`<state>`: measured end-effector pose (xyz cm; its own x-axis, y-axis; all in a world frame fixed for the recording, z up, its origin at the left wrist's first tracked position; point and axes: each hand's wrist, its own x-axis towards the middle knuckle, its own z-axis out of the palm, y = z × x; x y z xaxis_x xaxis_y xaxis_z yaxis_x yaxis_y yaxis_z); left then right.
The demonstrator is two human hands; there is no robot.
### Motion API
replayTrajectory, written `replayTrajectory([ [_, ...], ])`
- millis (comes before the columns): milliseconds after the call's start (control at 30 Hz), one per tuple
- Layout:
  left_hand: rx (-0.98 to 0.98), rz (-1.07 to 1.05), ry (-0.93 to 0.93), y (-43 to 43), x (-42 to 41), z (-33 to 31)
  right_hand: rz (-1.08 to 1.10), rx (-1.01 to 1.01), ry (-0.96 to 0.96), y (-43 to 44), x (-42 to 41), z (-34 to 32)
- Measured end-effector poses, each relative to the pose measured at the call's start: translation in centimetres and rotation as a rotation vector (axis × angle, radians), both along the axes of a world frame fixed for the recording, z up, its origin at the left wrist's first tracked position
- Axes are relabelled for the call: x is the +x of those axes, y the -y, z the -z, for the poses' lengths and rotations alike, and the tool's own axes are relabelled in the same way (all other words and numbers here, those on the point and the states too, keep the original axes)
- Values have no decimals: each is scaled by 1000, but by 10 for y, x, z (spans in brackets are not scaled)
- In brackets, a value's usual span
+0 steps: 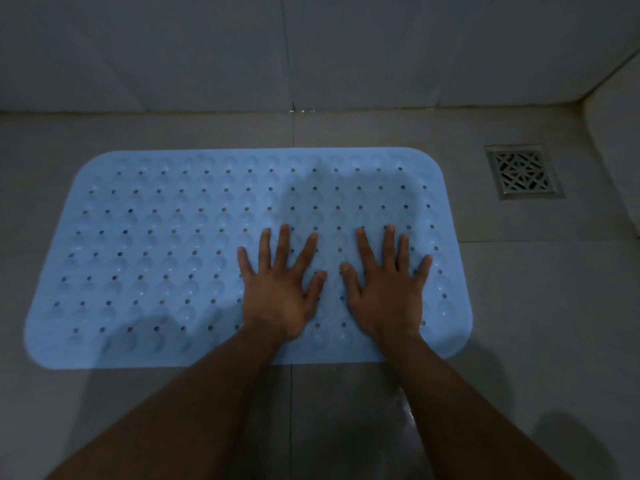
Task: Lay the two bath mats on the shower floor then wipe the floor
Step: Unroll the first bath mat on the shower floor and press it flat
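A light blue rubber bath mat with rows of small holes and suction bumps lies flat on the grey tiled shower floor, its long side running left to right. My left hand rests palm down on the mat's right half, fingers spread. Beside it, my right hand also presses flat on the mat with fingers apart. Neither hand holds anything. Only one mat is in view.
A square metal floor drain sits in the floor to the right of the mat. The tiled wall rises just behind the mat. A pale curved fixture edge shows at the far right. A wet sheen marks the floor near my right forearm.
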<state>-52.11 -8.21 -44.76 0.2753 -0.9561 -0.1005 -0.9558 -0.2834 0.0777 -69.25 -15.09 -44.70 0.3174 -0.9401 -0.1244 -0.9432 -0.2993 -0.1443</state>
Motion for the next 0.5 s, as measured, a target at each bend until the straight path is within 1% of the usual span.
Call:
replayTrajectory([
  [300, 83, -32, -40, 2, -2, -7, -14, -5, 21, 1, -1, 2],
  [367, 116, -29, -65, 2, -1, -9, -25, 30, 8, 1, -2, 0],
  [433, 181, -36, -131, 5, 2, -15, -34, 102, -26, 2, -2, -6],
  [500, 220, -68, -258, 10, 8, -28, -22, 160, -61, 3, 0, -17],
])
